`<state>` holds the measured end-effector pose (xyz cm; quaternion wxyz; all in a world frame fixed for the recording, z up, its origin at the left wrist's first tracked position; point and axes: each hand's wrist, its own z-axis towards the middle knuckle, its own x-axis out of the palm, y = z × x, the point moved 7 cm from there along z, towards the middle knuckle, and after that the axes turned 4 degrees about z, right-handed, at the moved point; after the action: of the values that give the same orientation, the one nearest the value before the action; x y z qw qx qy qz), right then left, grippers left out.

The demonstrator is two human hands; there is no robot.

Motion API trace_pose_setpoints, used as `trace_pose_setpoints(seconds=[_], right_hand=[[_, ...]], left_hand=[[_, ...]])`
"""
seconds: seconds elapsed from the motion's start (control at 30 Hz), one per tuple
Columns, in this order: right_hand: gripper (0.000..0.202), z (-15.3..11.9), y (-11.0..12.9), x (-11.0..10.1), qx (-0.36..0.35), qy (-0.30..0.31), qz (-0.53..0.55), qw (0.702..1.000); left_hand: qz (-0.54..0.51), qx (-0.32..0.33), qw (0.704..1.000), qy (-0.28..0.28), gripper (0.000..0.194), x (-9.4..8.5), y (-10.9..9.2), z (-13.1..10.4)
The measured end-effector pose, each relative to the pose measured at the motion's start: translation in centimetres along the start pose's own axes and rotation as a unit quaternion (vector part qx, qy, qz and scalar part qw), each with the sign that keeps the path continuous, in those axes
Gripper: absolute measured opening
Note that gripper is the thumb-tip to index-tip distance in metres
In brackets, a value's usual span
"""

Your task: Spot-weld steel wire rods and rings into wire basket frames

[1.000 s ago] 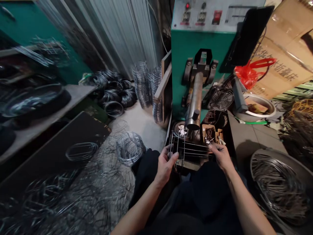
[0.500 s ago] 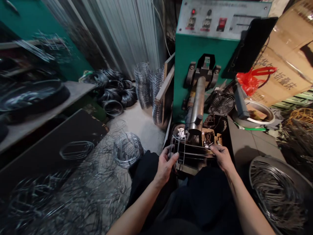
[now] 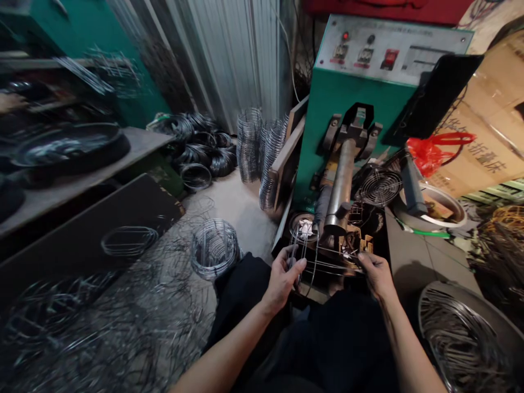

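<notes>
My left hand (image 3: pixel 284 277) is closed on the left end of a wire frame (image 3: pixel 327 265), with thumb and fingers pinching its thin rods. At the frame's right side, my right hand (image 3: pixel 375 273) pinches the end of a rod between thumb and fingers. The frame lies across my lap, just below the steel cylinder arm (image 3: pixel 343 183) of a green machine (image 3: pixel 315 125). A curved wire loop shows near my left fingers. How the far wires join is too fine to make out.
A bundle of wire rings (image 3: pixel 215 248) stands on the floor by my left knee. Ring stacks (image 3: pixel 249 144) lean near a board (image 3: pixel 289 155). A basin of metal strips (image 3: pixel 462 333) sits at right. Loose wire (image 3: pixel 123 333) litters the left floor. A cardboard box (image 3: pixel 491 120) stands behind.
The view has shifted, so the machine sits lower and farther right. The wire frame has turned slightly, with a curved loop now showing at its left. Both hands keep hold of it.
</notes>
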<state>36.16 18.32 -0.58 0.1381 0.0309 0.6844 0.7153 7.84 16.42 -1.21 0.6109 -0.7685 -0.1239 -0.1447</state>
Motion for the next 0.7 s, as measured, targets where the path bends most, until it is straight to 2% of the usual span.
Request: trace_pose_setpoints(seconds=[0.37, 0.7], right_hand=[[0.056, 0.3, -0.2, -0.4, 0.032, -0.012, 0.039, 0.999], [0.057, 1.1, -1.1, -0.7, 0.005, -0.023, 0.037, 0.999]], left_hand=[[-0.008, 0.019, 1.0, 0.003, 0.059, 0.5, -0.2, 0.6], [0.006, 0.011, 1.0, 0.01, 0.058, 0.7, -0.4, 1.3]])
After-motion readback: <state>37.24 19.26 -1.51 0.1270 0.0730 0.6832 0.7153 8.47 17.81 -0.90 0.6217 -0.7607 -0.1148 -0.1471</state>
